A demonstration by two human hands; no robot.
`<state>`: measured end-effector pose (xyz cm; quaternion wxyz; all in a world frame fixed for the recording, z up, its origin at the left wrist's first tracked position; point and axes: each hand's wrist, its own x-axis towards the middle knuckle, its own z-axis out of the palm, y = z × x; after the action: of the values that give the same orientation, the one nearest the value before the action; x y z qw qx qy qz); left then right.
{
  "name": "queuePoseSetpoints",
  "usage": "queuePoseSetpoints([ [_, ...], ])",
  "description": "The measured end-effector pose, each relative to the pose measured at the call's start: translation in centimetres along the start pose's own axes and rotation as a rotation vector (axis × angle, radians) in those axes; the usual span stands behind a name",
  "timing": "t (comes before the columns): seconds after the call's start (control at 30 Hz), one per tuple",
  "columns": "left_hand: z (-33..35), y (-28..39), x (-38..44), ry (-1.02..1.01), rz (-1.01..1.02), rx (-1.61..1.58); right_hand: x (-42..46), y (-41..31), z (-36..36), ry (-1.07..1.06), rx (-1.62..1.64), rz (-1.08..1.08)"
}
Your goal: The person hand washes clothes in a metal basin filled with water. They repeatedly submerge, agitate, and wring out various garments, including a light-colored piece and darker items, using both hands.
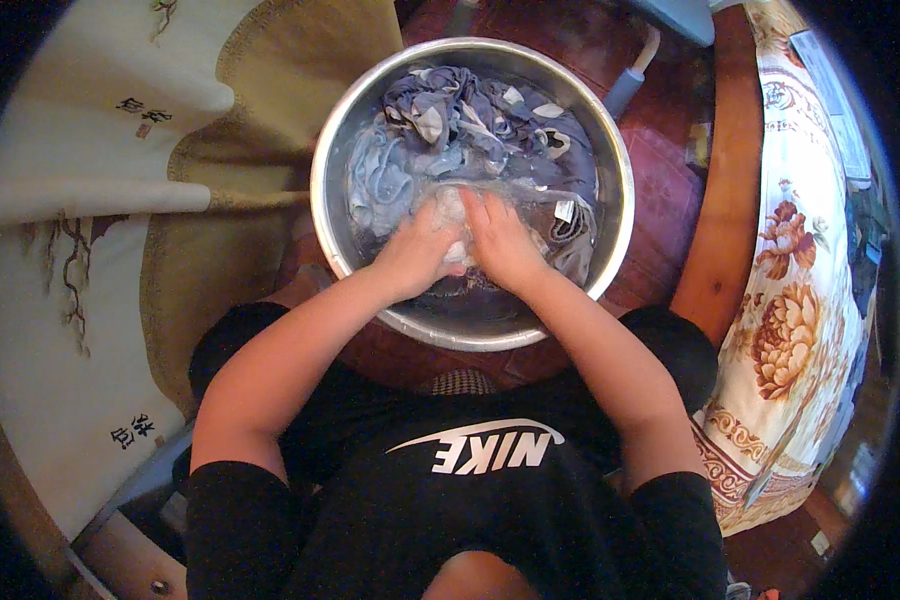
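A round stainless steel basin (625, 187) with water in it is between my knees. My left hand (418, 253) and my right hand (501, 238) meet near its middle, pressing a pale wet cloth (450, 208) between them. Little of this cloth shows past my fingers. Beyond my hands is a bunched dark grey-blue garment (450, 105) with white patches, partly out of the water. Light blue fabric (381, 180) lies wet along the left side. Brownish-grey fabric (576, 259) with a white tag (564, 211) rests against the right wall.
A pale curtain (82, 150) with an olive border hangs close on the left. On the right, a wooden edge (720, 217) runs beside a floral cover (791, 262). A blue-sleeved metal leg (624, 91) stands on the reddish floor (660, 161) behind the basin.
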<state>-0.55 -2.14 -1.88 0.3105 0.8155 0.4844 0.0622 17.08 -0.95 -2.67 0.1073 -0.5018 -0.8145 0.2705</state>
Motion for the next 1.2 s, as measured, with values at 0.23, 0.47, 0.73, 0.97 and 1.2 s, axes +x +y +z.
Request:
queuePoseSetpoints([
  [0.23,0.7,-2.9,3.9,-0.125,-0.043,-0.108,2.7,3.0,1.6,-0.101,-0.051,0.058],
  [0.47,-4.3,-0.5,4.5,-0.137,-0.307,-0.938,3.6,3.1,-1.9,-0.014,0.453,0.248],
  [0.73,-5.3,-1.7,1.2,0.108,0.162,-0.342,1.0,-1.7,-7.8,0.005,-0.174,-0.014],
  [0.97,-4.6,1.0,-1.2,0.286,0.013,-0.195,-1.9,-2.0,-5.1,0.175,-0.066,-0.086],
  [1.2,-2.2,2.1,0.3,-0.061,-0.111,-0.036,-0.7,0.2,0.2,0.143,-0.139,0.016],
])
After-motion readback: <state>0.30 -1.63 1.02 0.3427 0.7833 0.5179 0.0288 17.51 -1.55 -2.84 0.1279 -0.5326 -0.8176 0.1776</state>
